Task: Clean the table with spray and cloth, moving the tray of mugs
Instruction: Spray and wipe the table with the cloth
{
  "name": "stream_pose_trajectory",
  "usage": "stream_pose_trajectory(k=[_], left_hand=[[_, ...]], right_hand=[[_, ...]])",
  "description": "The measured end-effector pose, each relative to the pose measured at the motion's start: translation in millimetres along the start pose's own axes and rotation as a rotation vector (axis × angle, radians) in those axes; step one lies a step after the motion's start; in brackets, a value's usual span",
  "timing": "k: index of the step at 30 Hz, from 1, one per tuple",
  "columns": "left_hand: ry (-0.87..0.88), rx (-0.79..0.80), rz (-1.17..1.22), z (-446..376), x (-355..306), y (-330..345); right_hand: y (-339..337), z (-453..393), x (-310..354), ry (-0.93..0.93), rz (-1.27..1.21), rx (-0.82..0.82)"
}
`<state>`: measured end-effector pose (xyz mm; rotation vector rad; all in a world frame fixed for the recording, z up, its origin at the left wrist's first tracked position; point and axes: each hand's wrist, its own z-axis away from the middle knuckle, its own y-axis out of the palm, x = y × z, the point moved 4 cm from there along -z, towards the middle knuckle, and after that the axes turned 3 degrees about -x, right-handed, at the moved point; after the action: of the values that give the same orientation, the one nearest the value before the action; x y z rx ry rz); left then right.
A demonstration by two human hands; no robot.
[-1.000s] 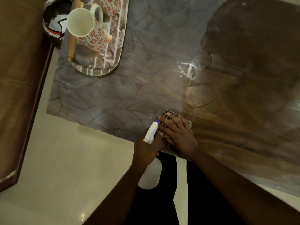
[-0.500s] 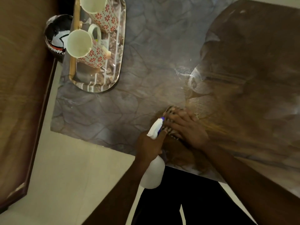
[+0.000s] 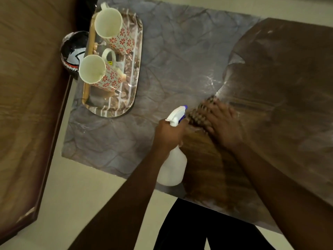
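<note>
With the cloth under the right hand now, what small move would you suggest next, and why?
Probably sweep the right hand and checked cloth leftward over the grey, hazy stretch of table toward the tray. The surface to the right already shows brown and streaked, the left does not. The left hand holds the spray bottle clear.

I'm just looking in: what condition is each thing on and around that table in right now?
Left hand: gripping the spray bottle.
Spray bottle: held just over the table's near edge, nozzle pointing toward the cloth.
Right hand: pressed flat on the cloth, blurred.
Cloth: checked, flattened on the table.
Table: glossy, with wet streaks near the cloth.
Tray: resting at the table's corner.
Two mugs: upright, look empty, on the tray.
</note>
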<state>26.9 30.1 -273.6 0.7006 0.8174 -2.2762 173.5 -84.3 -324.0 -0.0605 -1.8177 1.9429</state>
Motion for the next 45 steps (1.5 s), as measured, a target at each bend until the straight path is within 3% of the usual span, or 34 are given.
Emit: stream_pose_trajectory(k=[3,5,9,11,14,17,20,23,27,30,32,35,36,39,42,45], left_hand=[[0.007,0.005,-0.029,-9.3,-18.7,8.1],[0.023,0.04,0.006,-11.6,-31.1,15.8],[0.058,-0.015,-0.041,-14.5,-48.2,19.6],[0.063,-0.019,-0.06,-18.5,-55.2,19.7],[0.037,0.065,-0.023,-25.1,-62.5,24.5],[0.054,0.025,-0.059,-34.4,-65.1,27.8],[0.093,0.028,-0.015,-47.3,-73.6,30.4],[0.145,0.135,0.028,-59.9,-86.3,32.1],[0.16,0.203,0.112,-84.6,-106.0,37.7],[0.049,0.18,0.124,-116.1,-120.0,40.5],[0.033,0.203,0.137,-127.6,-128.3,43.4],[0.138,0.251,0.153,-135.0,-151.8,47.9],[0.143,0.267,0.155,-139.4,-159.2,49.4],[0.091,0.338,0.144,-154.4,-173.3,54.9],[0.101,0.335,0.123,-171.9,-188.5,58.0],[0.105,0.267,0.109,-193.9,-194.3,58.0]], right_hand=[[-0.2,-38.9,16.2,0.138,-0.073,-0.119],[4.2,-49.5,31.1,0.12,-0.136,-0.139],[2.9,-36.6,21.3,-0.255,-0.122,-0.011],[-4.0,-37.2,-7.0,-0.331,-0.089,0.059],[-22.0,-72.3,-39.8,-0.046,-0.08,-0.049],[-25.0,-108.1,-18.3,0.152,-0.188,-0.136],[-14.6,-99.7,2.1,0.008,-0.244,-0.078],[-16.0,-77.0,-24.3,-0.198,-0.156,-0.017],[-33.5,-118.2,-72.2,0.119,-0.128,-0.163],[-37.2,-162.1,-67.9,0.361,-0.122,-0.258],[-29.1,-164.3,-48.1,0.321,-0.148,-0.263],[-17.2,-121.7,-32.7,-0.007,-0.045,-0.174],[-20.3,-111.4,-45.3,-0.032,-0.038,-0.146],[-38.1,-118.4,-99.0,0.204,-0.035,-0.196],[-59.2,-179.9,-125.8,0.459,0.001,-0.316],[-56.4,-232.6,-103.6,0.443,-0.056,-0.338]])
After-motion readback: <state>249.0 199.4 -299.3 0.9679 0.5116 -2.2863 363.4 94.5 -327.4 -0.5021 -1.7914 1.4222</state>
